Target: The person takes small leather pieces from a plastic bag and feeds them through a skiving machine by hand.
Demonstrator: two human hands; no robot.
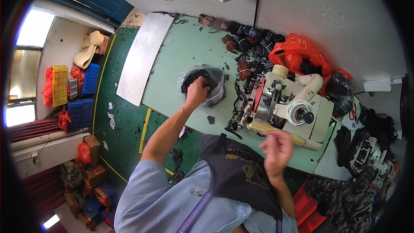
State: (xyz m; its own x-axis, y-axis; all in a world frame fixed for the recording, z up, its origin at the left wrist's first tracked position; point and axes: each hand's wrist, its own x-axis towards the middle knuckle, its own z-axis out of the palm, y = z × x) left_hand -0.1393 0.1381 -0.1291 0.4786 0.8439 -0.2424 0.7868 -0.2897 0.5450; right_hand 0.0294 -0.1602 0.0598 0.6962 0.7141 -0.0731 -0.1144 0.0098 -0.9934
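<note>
My left hand (197, 91) reaches far out over the green table (181, 56) and is closed inside a clear plastic bag (215, 87) of black pieces; the fingers are hidden in the bag. Closer to me, my right hand (277, 147) hangs in the air just in front of a cream-coloured sewing machine (284, 105), fingers curled and blurred, and I cannot see anything in it. A black apron (235, 172) covers my lap below both hands.
A grey metal sheet (140, 56) lies across the table's left end. Bundled black and brown straps (246, 34) and an orange plastic bag (297, 54) sit behind the machine. Black scraps litter the table and floor. Blue and yellow crates (73, 86) stand on the left.
</note>
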